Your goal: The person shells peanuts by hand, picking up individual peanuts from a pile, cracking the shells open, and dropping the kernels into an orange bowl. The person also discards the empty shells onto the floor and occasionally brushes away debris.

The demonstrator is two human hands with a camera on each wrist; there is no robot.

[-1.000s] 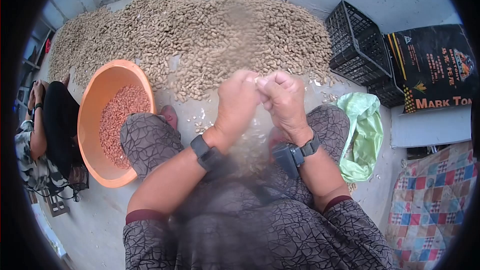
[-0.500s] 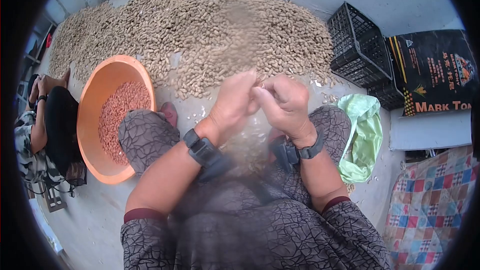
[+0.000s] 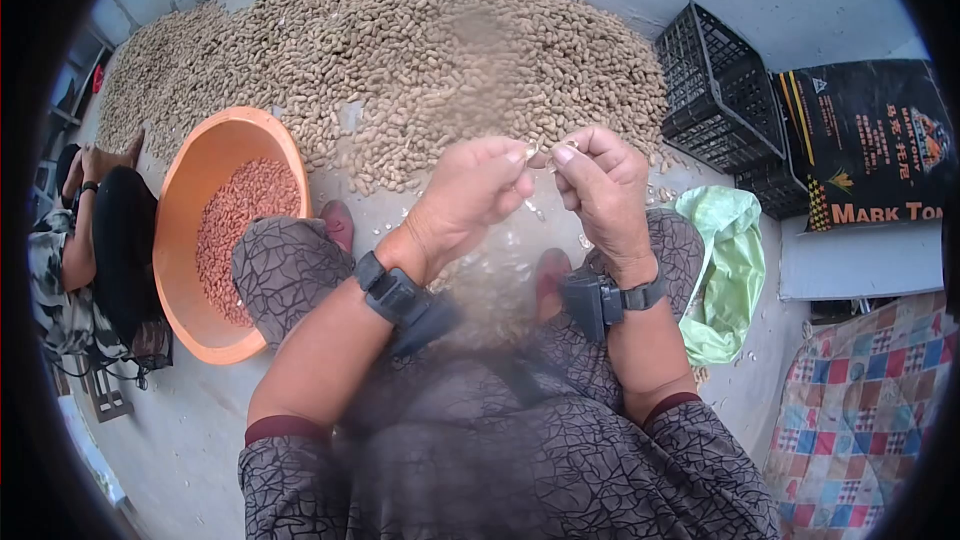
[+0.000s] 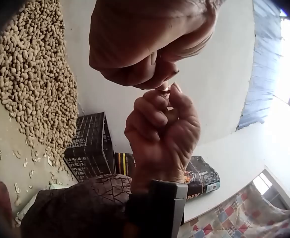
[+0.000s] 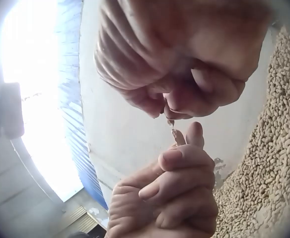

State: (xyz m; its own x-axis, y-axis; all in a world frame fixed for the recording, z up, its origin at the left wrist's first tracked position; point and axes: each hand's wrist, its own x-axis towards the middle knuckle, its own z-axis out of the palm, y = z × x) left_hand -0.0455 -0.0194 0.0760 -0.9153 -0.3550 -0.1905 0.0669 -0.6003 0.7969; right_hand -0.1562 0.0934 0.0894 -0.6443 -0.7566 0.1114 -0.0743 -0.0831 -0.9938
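Both hands are raised in front of the person's knees, fingertips close together. The left hand (image 3: 470,190) pinches a pale piece of peanut shell (image 5: 177,136) between thumb and fingers. Just right of it, the right hand (image 3: 608,190) has thumb and forefinger closed on another small shell piece (image 3: 571,145); its fingers partly hide it. Beyond the hands spreads a wide heap of unshelled peanuts (image 3: 390,70). To the left, an orange basin (image 3: 178,270) holds reddish shelled peanuts (image 3: 250,240), beside the person's knee.
A green plastic bag (image 3: 735,290) lies open by the right knee. Black crates (image 3: 720,90) and a black printed sack (image 3: 865,140) stand at the right, near a checked cloth (image 3: 865,410). Another person (image 3: 75,250) sits at far left. Shell bits litter the floor.
The hands were together over one peanut; now they have drawn slightly apart, the right hand shifting right, with a shell piece at each hand's fingertips.
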